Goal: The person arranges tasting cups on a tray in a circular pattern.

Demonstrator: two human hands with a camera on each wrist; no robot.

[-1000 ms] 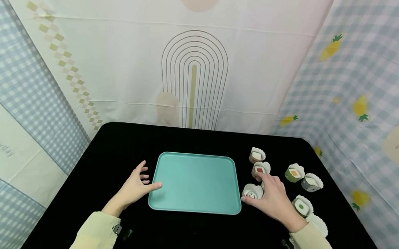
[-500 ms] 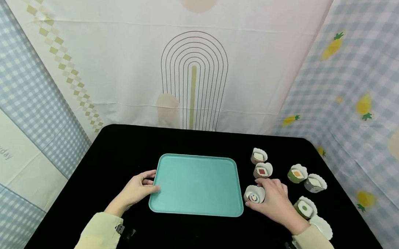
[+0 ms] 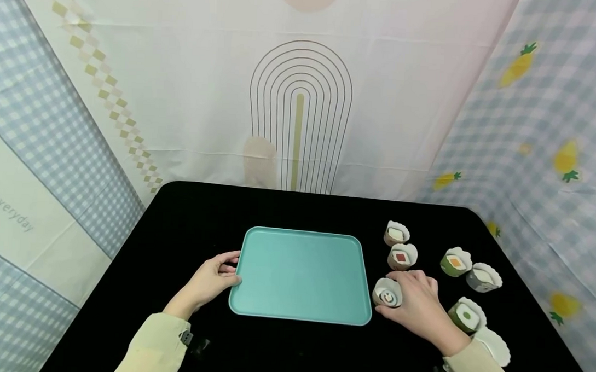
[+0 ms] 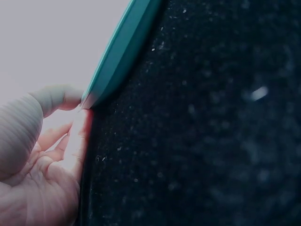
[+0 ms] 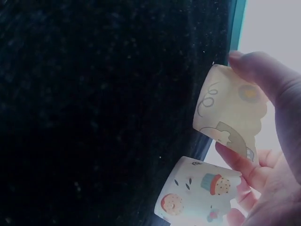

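My left hand [image 3: 207, 281] pinches the left rim of a turquoise tray [image 3: 302, 276] between thumb and fingers; the left wrist view shows the thumb above the tray edge [image 4: 117, 52] and a fingertip below it. My right hand [image 3: 419, 302] holds a white paper baking cup [image 3: 388, 293] by its sides, just right of the tray. A swirl-like round pattern shows inside that cup. In the right wrist view, a second baking cup [image 5: 200, 190], printed with a cupcake and a doughnut, stands against the lower fingers. The tray's surface is bare.
Behind the right hand stand two baking cups, one with a red square [image 3: 401, 257] and one with a pale top [image 3: 396, 233]. Farther right are several more, including an orange-marked cup [image 3: 456, 261] and a green-dotted cup [image 3: 467, 315]. They stand on a black table [image 3: 292, 350].
My left hand has moved in from beside the tray and taken its left rim. My right hand's fingers have closed around the baking cup by the tray. The head view has shifted slightly.
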